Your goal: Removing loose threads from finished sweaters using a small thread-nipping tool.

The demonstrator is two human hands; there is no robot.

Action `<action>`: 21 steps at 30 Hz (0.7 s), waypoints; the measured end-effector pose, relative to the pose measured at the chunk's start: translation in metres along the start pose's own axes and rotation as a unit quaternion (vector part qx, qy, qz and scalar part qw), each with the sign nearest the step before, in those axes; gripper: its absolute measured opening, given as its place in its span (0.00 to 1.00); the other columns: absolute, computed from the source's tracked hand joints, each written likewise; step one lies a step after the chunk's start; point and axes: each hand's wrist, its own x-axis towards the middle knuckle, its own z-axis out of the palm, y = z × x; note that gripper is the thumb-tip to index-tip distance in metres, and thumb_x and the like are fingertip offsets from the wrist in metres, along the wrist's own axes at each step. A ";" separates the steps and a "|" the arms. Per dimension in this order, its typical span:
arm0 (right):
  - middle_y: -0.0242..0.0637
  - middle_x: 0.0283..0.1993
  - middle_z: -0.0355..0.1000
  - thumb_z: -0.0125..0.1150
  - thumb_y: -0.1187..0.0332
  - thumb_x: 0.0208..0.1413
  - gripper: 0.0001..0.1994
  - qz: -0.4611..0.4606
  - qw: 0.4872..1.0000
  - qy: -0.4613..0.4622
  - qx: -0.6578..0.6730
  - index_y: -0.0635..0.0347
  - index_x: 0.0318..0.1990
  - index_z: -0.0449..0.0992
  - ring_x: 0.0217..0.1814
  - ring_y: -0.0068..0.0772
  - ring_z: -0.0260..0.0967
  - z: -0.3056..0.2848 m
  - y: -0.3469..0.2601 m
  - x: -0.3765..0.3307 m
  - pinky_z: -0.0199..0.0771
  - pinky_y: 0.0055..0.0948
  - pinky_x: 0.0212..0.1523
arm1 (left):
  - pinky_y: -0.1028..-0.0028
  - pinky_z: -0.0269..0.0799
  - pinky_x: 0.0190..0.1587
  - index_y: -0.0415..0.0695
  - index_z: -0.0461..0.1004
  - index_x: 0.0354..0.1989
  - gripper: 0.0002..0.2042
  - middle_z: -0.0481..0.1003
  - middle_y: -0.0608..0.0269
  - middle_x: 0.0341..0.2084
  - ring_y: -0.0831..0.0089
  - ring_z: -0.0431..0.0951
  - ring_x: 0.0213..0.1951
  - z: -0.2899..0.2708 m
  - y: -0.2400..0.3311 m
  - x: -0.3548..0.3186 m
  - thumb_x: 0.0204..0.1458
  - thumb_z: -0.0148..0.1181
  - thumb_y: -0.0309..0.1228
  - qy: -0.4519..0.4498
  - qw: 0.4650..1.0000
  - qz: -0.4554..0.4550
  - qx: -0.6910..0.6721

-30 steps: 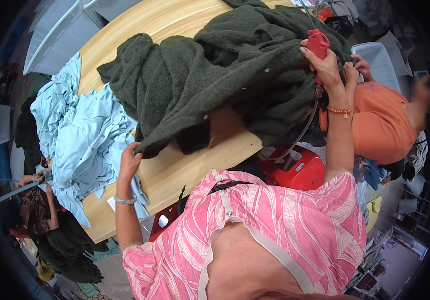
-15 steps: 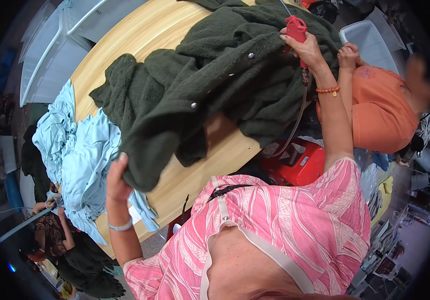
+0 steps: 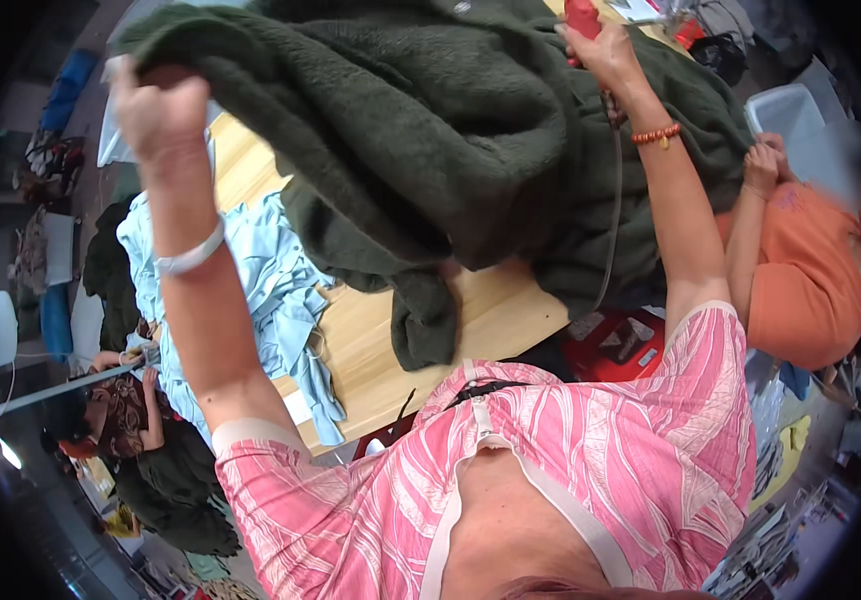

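So left hand (image 3: pixel 155 110) was fisted on the dark green fleece garment's (image 3: pixel 430 150) edge, lifted high — right hand (image 3: pixel 605 50) gripped a red tool (image 3: pixel 582 17) against it; fleece draped over the wooden table's (image 3: pixel 400 330) far side.

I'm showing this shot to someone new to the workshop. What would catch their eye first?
The big dark green fleece garment fills the upper middle, lifted above the wooden table; the left hand has a grip on its edge at upper left. The right hand holds a red tool at the top. Pale blue cloth lies heaped on the table's left side.
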 end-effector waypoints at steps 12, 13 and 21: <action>0.33 0.35 0.74 0.65 0.68 0.53 0.23 0.191 0.825 -0.386 0.365 0.60 0.55 0.66 0.28 0.19 0.72 0.108 -0.054 -0.125 0.72 0.20 0.25 | 0.52 0.55 0.64 0.36 0.65 0.54 0.18 0.69 0.49 0.54 0.53 0.66 0.57 0.056 0.022 -0.039 0.64 0.39 0.35 -0.040 0.982 -0.127 -0.137; 0.33 0.34 0.73 0.65 0.68 0.53 0.23 0.195 0.821 -0.380 0.380 0.58 0.55 0.65 0.28 0.20 0.71 0.120 -0.060 -0.126 0.71 0.20 0.25 | 0.51 0.55 0.64 0.35 0.65 0.55 0.18 0.68 0.47 0.54 0.53 0.66 0.58 0.070 0.038 -0.048 0.64 0.38 0.35 -0.030 0.989 -0.103 -0.104; 0.32 0.38 0.75 0.64 0.69 0.54 0.22 0.085 0.778 -0.481 0.395 0.62 0.55 0.65 0.32 0.18 0.71 0.127 -0.072 -0.129 0.72 0.19 0.29 | 0.53 0.55 0.65 0.29 0.63 0.52 0.17 0.66 0.40 0.53 0.52 0.66 0.58 0.050 0.095 -0.022 0.65 0.38 0.32 -0.384 0.824 -0.223 -0.352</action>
